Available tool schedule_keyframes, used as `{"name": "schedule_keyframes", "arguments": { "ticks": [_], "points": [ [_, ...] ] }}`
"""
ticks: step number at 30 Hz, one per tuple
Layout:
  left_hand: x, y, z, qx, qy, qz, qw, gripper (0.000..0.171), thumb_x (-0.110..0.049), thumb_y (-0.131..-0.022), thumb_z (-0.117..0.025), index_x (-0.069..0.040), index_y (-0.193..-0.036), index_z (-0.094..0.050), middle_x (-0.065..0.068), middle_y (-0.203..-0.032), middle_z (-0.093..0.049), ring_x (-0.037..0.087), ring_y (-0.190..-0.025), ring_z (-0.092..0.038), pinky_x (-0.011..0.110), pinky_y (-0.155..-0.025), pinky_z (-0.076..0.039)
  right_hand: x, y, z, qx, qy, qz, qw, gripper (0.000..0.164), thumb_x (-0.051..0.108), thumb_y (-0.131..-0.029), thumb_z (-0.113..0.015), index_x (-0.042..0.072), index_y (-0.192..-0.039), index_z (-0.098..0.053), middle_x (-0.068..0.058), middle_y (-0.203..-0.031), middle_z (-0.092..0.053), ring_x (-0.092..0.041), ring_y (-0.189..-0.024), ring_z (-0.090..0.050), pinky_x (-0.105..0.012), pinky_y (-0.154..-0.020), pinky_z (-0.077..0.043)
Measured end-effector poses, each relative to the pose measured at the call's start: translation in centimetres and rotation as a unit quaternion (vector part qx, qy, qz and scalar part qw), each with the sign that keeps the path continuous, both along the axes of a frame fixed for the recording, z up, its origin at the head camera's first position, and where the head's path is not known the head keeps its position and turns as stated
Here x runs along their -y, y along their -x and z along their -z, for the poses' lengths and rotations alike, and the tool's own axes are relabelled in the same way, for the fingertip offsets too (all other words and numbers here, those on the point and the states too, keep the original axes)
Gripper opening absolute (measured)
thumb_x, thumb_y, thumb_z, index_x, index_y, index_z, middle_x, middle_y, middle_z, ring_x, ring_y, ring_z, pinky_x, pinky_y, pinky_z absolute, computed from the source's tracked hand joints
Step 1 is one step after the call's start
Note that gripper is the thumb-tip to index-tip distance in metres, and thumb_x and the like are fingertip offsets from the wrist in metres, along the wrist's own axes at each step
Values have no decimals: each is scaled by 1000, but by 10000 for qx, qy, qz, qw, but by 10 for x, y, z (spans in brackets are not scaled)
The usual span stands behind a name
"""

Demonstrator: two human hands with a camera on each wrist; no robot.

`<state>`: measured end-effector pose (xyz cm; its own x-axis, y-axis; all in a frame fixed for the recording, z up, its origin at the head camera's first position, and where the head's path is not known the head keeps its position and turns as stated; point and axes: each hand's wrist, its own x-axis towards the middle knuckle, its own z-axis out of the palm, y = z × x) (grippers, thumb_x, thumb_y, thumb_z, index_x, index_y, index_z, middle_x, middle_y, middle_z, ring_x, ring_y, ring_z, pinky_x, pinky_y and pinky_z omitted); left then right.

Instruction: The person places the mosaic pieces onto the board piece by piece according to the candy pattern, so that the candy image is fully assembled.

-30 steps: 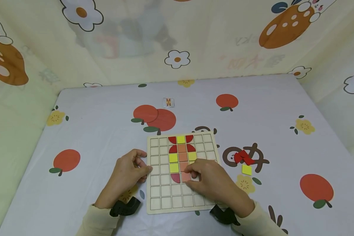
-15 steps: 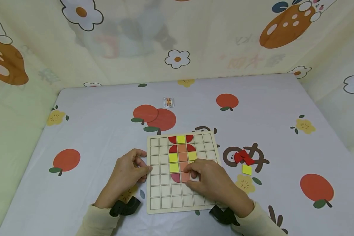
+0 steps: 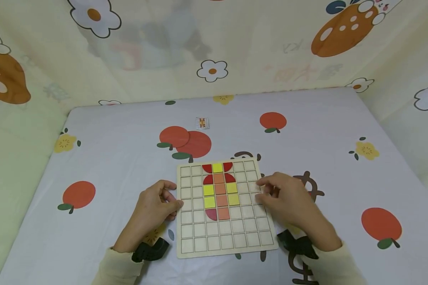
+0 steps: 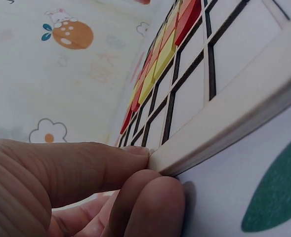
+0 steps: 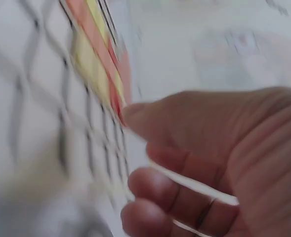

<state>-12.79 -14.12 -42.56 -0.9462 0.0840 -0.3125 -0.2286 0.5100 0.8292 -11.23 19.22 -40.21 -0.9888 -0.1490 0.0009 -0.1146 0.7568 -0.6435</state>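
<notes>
A pale wooden grid board (image 3: pixel 228 240) lies on the table before me. Salmon square tiles (image 3: pixel 220 189) run down one column, with yellow square tiles (image 3: pixel 208 190) on both sides. Dark red rounded tiles (image 3: pixel 207 179) fill cells near the top, and one pinkish-red rounded tile (image 3: pixel 211 214) sits lower left of the column. My left hand (image 3: pixel 156 203) pinches the board's left edge, thumb on top in the left wrist view. Over the board's right edge hovers my right hand (image 3: pixel 289 198), its fingers loosely bent and apart, nothing visible between them. It hides most of the loose tiles.
A small pattern card (image 3: pixel 202 123) lies farther back on the table. The white tablecloth (image 3: pixel 128 130) carries printed fruit and flowers. A patterned cloth curtain (image 3: pixel 157 79) hangs behind the table.
My right hand has left the tiles in the middle of the board and moved right, uncovering a yellow tile beside the salmon column. The left hand has stayed at the board's edge.
</notes>
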Motion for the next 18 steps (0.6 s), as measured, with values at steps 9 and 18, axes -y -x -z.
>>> {"name": "schedule_keyframes", "arguments": {
  "ticks": [9,18],
  "points": [
    [0,0,-1,46,48,-29,10000,43,-3,-87,-83,-1,-123,-61,9,-82,-63,17,-56,-64,27,-54,-57,-74,2,2,733,-813,841,9904,29,19,-87,-82,2,-109,-74,-3,-82,-59,-22,-74,-53,-29,-53,-41],
    [0,1,1,51,-60,12,10000,43,-2,-86,-83,-1,-123,-61,9,-82,-64,18,-56,-65,27,-54,-58,-81,-1,7,1094,-767,973,9862,28,22,-86,-82,1,-101,-73,-4,-79,-60,-22,-75,-52,-30,-55,-41]
  ]
}}
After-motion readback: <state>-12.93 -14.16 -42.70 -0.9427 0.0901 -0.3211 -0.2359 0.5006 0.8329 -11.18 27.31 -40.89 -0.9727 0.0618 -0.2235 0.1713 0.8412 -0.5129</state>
